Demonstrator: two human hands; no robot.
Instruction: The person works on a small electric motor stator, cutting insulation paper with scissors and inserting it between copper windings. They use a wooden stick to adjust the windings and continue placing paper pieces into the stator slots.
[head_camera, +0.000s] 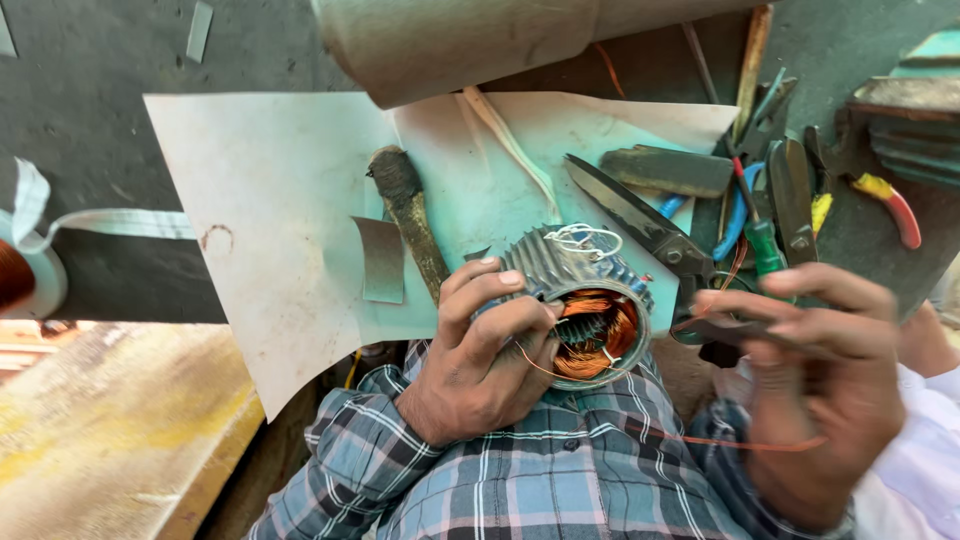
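My left hand (478, 355) grips a grey ribbed motor stator (575, 280) at the table's near edge, its open end facing me. Copper windings (598, 335) fill its bore, and white string (585, 237) lies on its top. My right hand (822, 390) is raised to the right, blurred, pinching a thin dark flat strip (740, 332). A fine copper wire (745, 443) runs from the stator across to the right hand. Both sleeves are blue and white plaid.
A large pale paper sheet (270, 200) covers the dark table. On it lie a worn wooden handle (410, 215), a paper slip (382, 260) and scissors (640, 222). Pliers, a green screwdriver (765, 245) and cutters crowd the right. A paper roll (450, 40) lies behind.
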